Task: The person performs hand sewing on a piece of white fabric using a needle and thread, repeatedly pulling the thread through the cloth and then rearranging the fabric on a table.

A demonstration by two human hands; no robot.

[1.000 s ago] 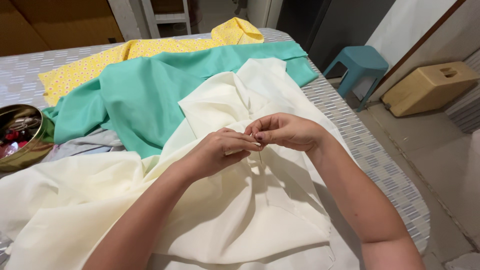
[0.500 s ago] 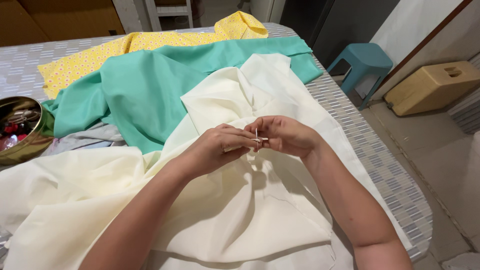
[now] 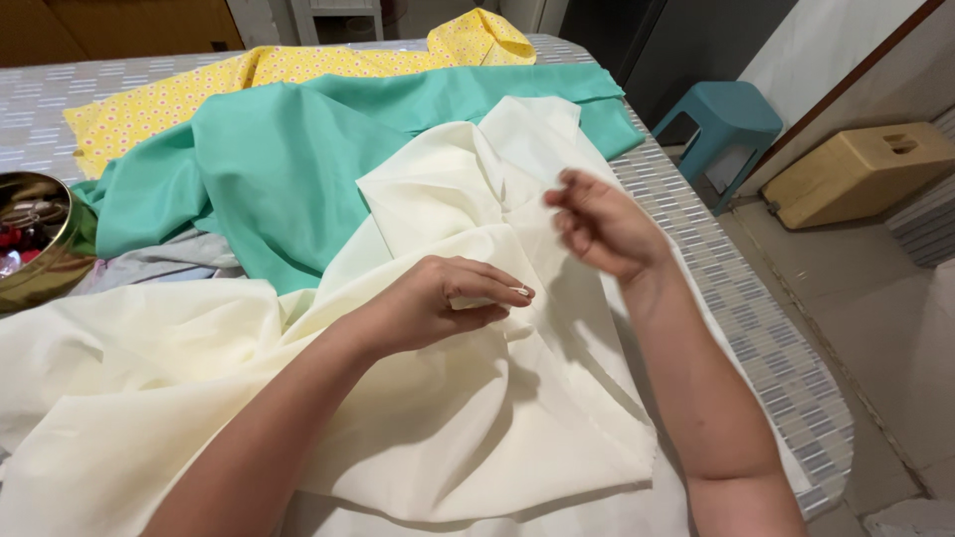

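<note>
left hand (image 3: 438,303) pinches cream cloth (image 3: 448,418) | gold tin (image 3: 35,254) (small red bits inside)

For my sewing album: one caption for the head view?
Left hand pinches a fold of cream fabric; right hand lifted beside it, over green fabric.

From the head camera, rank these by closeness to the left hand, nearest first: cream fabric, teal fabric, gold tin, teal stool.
1. Cream fabric: pinched in the left hand itself.
2. Teal fabric: just beyond the hand, up the table.
3. Gold tin: far left table edge.
4. Teal stool: on the floor, off the table's right side.
</note>
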